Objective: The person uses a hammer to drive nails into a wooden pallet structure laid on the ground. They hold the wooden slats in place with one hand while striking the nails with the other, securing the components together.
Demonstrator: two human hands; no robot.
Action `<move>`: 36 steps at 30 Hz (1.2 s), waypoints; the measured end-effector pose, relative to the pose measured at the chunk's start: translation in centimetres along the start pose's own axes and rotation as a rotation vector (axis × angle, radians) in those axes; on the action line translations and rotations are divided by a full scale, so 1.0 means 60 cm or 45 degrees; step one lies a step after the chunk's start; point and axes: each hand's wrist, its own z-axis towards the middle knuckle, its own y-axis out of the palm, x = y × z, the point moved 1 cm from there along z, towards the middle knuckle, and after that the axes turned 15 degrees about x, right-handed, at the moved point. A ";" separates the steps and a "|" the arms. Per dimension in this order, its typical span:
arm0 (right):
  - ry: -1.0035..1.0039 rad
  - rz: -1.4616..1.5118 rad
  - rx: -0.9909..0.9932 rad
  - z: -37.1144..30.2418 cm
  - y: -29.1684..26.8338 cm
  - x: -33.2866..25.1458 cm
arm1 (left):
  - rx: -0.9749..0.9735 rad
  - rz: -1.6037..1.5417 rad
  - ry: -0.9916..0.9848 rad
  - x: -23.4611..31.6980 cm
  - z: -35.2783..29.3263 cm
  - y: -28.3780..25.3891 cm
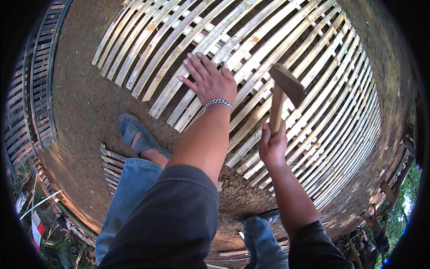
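A large panel of pale bamboo slats (174, 42), laid side by side over cross strips, lies on the ground before me. My left hand (210, 80) rests palm down on the slats near the panel's middle, its fingers outstretched and spread. A chain bracelet (218, 103) circles that wrist. In my right hand (273, 145) is a hatchet, gripped low on its wooden handle (277, 107). The hatchet's dark, wedge-shaped head (288, 84) is raised above the slats, to the right of my left hand.
Bare brown soil (80, 116) surrounds the panel. A smaller slatted piece (112, 166) lies beside my left leg. Another slatted structure (42, 76) stands at the far left. My sandalled left foot (139, 136) is close to the panel's near edge. A person (380, 235) appears at the lower right rim.
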 end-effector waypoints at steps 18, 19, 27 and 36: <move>-0.092 -0.338 -0.271 0.071 -0.031 -0.010 | -0.015 0.019 -0.005 -0.002 0.001 -0.004; -0.016 -0.205 -0.192 0.062 -0.032 -0.013 | -0.022 0.016 -0.012 -0.003 0.001 -0.004; 0.111 -0.351 -0.352 0.004 0.036 -0.021 | -0.013 0.029 0.004 0.004 0.002 -0.007; 0.373 -0.154 -0.370 -0.022 0.056 -0.061 | 0.030 0.039 0.021 0.003 0.004 0.000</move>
